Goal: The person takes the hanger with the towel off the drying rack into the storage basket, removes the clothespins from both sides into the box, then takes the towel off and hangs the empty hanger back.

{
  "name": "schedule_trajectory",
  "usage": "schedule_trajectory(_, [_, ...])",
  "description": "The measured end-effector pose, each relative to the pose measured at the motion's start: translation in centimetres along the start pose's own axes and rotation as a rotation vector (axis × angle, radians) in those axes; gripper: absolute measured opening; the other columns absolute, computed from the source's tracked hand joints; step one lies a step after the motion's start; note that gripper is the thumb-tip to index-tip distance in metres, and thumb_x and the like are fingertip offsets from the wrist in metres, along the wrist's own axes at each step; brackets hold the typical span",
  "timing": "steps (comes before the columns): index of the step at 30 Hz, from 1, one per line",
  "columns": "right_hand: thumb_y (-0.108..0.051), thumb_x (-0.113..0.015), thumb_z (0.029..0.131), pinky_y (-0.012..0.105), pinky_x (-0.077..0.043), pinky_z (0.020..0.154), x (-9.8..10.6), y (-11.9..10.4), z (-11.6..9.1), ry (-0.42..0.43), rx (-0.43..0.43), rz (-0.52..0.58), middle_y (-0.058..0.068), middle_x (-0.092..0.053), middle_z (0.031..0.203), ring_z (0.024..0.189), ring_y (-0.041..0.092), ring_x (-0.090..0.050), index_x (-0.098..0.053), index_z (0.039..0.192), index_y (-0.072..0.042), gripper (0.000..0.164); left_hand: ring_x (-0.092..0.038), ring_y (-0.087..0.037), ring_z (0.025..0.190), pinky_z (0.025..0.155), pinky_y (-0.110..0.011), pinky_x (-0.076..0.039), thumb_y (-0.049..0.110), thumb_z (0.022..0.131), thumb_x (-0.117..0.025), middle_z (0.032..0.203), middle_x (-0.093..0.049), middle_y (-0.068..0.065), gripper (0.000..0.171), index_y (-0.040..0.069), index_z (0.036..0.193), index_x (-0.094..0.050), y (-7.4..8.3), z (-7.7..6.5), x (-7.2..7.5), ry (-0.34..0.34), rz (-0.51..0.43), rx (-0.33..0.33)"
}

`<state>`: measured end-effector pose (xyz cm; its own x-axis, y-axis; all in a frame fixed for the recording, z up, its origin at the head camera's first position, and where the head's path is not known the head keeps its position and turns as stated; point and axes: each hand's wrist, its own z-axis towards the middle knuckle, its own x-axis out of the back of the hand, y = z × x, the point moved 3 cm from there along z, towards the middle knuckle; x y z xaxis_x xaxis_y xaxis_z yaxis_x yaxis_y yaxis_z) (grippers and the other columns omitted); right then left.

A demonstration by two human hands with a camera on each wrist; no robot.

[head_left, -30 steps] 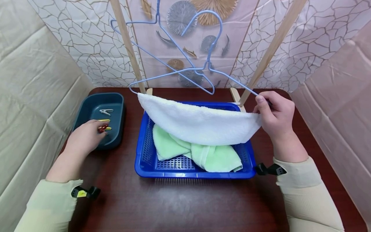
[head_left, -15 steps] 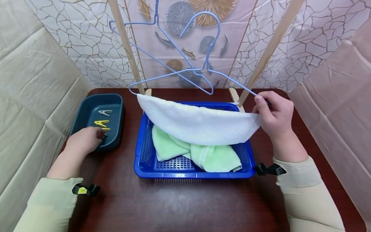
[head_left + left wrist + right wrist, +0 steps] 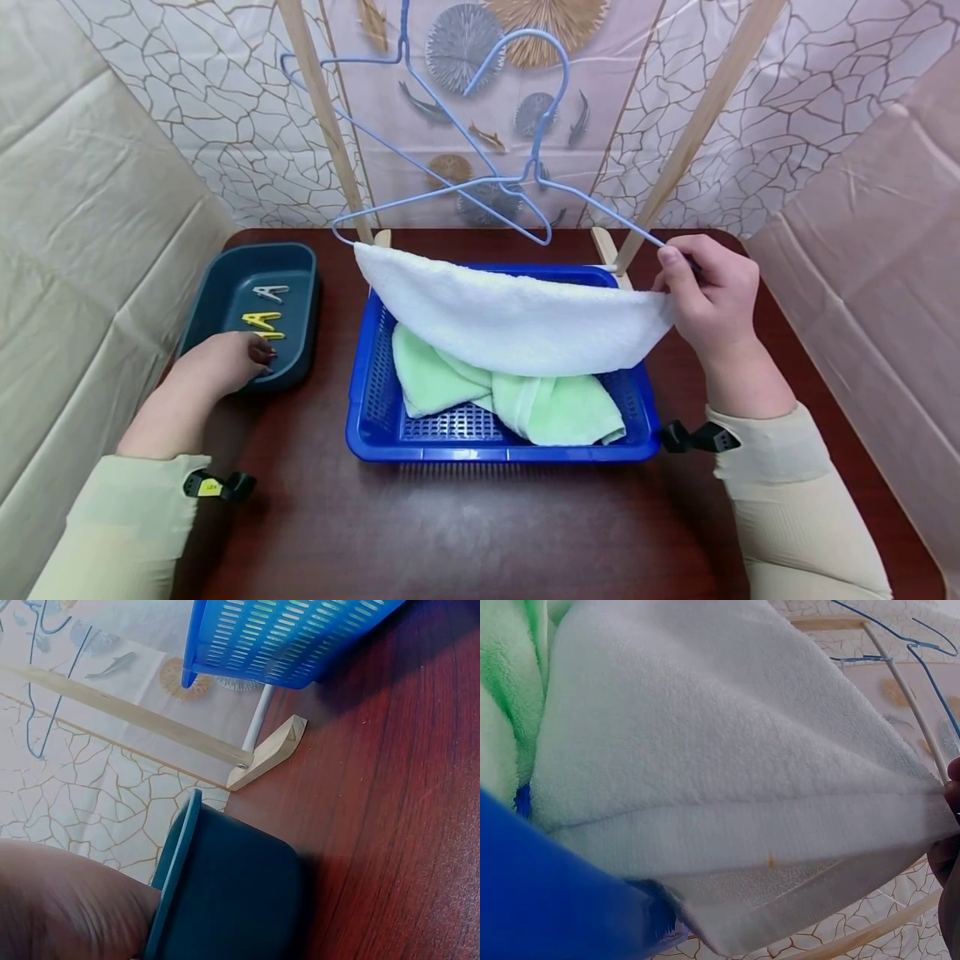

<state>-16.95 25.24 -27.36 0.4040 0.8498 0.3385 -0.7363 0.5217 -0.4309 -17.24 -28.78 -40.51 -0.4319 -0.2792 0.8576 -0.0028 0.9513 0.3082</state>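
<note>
In the head view my left hand [image 3: 225,365] reaches over the near-left rim of a dark teal bin [image 3: 303,367]. Its fingertips pinch a small red clothespin [image 3: 272,356], mostly hidden by the fingers. Beside it in the bin lie yellow clothespins [image 3: 261,320] and a grey one [image 3: 271,293]. At the right, my right hand [image 3: 716,292] grips the end of a blue wire hanger [image 3: 592,200] together with a corner of a white towel [image 3: 517,317]. The towel sags below the hanger; its other corner meets the hanger's left end. Something dark shows by the right-hand fingers.
Under the towel stands a blue basket [image 3: 502,452] holding light green towels [image 3: 558,408]. Behind, a wooden rack [image 3: 330,125] carries a second blue hanger [image 3: 450,108]. Fabric-covered walls [image 3: 75,250] close in both sides of the dark wood table [image 3: 450,533].
My left hand has moved slightly toward me and lower in the bin with the red clothespin, uncovering more of the yellow ones. My right hand, the hanger and towel stay nearly still.
</note>
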Motion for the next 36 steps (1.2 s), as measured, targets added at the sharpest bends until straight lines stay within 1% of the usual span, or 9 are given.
schedule_trajectory(4, [-0.015, -0.059, 0.089, 0.011, -0.043, 0.056, 0.0, 0.0, 0.0, 0.000, 0.000, 0.000, 0.018, -0.057, 0.058, 0.056, -0.003, -0.053, -0.064, 0.078, 0.008, 0.026, -0.058, -0.030, 0.091, 0.074, -0.046, -0.047, 0.014, 0.089, -0.054, 0.107, -0.064, -0.021, 0.032, -0.003, 0.116, -0.058, -0.3, 0.1, -0.1, 0.002, -0.004, 0.004])
schedule_trajectory(7, [-0.015, -0.059, 0.089, 0.011, -0.043, 0.056, 0.0, 0.0, 0.1, -0.001, 0.000, 0.003, 0.018, -0.057, 0.058, 0.057, -0.003, -0.053, -0.064, 0.078, 0.008, 0.026, -0.058, -0.029, 0.089, 0.073, -0.045, -0.046, 0.017, 0.088, -0.057, 0.105, -0.064, -0.021, 0.033, -0.002, 0.115, -0.060, -0.4, 0.2, -0.1, 0.021, 0.004, 0.003])
schedule_trajectory(11, [-0.014, -0.058, 0.088, 0.010, -0.042, 0.056, 0.0, -0.1, 0.2, 0.007, 0.001, 0.001, 0.016, -0.056, 0.057, 0.057, -0.003, -0.053, -0.064, 0.077, 0.008, 0.026, -0.058, -0.031, 0.091, 0.072, -0.047, -0.046, 0.024, 0.087, -0.061, 0.106, -0.063, -0.023, 0.037, 0.000, 0.115, -0.059, -0.5, 0.1, 0.1, 0.050, 0.015, 0.008])
schedule_trajectory(15, [-0.013, -0.058, 0.088, 0.011, -0.043, 0.056, 0.0, -0.2, 0.3, 0.007, 0.004, -0.005, 0.016, -0.056, 0.057, 0.056, -0.003, -0.053, -0.064, 0.077, 0.008, 0.025, -0.056, -0.033, 0.091, 0.071, -0.049, -0.046, 0.028, 0.087, -0.061, 0.108, -0.061, -0.024, 0.040, 0.001, 0.117, -0.058, -0.4, -0.3, 0.6, 0.095, 0.030, 0.018])
schedule_trajectory(22, [-0.014, -0.058, 0.088, 0.011, -0.043, 0.057, 0.0, -0.4, 0.5, 0.004, 0.008, -0.007, 0.017, -0.057, 0.058, 0.056, -0.002, -0.053, -0.065, 0.077, 0.008, 0.026, -0.052, -0.037, 0.097, 0.074, -0.054, -0.045, 0.028, 0.089, -0.058, 0.117, -0.055, -0.026, 0.044, 0.003, 0.124, -0.053, 0.3, -0.9, 1.9, 0.161, 0.034, 0.043])
schedule_trajectory(26, [-0.014, -0.059, 0.088, 0.011, -0.043, 0.056, 0.1, -0.5, 0.6, 0.005, 0.009, -0.004, 0.016, -0.057, 0.058, 0.056, -0.001, -0.053, -0.065, 0.077, 0.008, 0.026, -0.051, -0.038, 0.099, 0.076, -0.056, -0.045, 0.026, 0.089, -0.057, 0.120, -0.054, -0.026, 0.043, 0.004, 0.126, -0.052, 1.2, -1.1, 2.6, 0.215, 0.026, 0.036])
schedule_trajectory(29, [-0.014, -0.058, 0.088, 0.010, -0.043, 0.056, 0.2, -0.5, 0.7, 0.007, 0.010, -0.004, 0.017, -0.057, 0.058, 0.056, -0.002, -0.053, -0.064, 0.077, 0.009, 0.026, -0.054, -0.034, 0.096, 0.074, -0.053, -0.046, 0.028, 0.090, -0.056, 0.118, -0.056, -0.023, 0.041, 0.007, 0.125, -0.054, 2.2, -1.5, 3.1, 0.285, 0.007, 0.006])
schedule_trajectory(33, [-0.014, -0.058, 0.088, 0.010, -0.043, 0.056, 0.3, -0.6, 0.8, 0.020, 0.013, 0.001, 0.018, -0.057, 0.058, 0.056, 0.000, -0.054, -0.064, 0.076, 0.009, 0.027, -0.056, -0.030, 0.093, 0.068, -0.048, -0.048, 0.033, 0.092, -0.054, 0.116, -0.058, -0.018, 0.042, 0.012, 0.128, -0.052, 3.9, -2.3, 3.9, 0.363, -0.036, -0.027])
schedule_trajectory(36, [-0.013, -0.058, 0.088, 0.011, -0.043, 0.056, 0.3, -0.7, 0.9, 0.037, 0.016, 0.011, 0.018, -0.057, 0.058, 0.056, 0.000, -0.055, -0.063, 0.075, 0.010, 0.027, -0.056, -0.032, 0.099, 0.069, -0.050, -0.049, 0.040, 0.093, -0.050, 0.120, -0.056, -0.017, 0.046, 0.014, 0.131, -0.050, 5.3, -2.9, 4.2, 0.411, -0.072, -0.041])
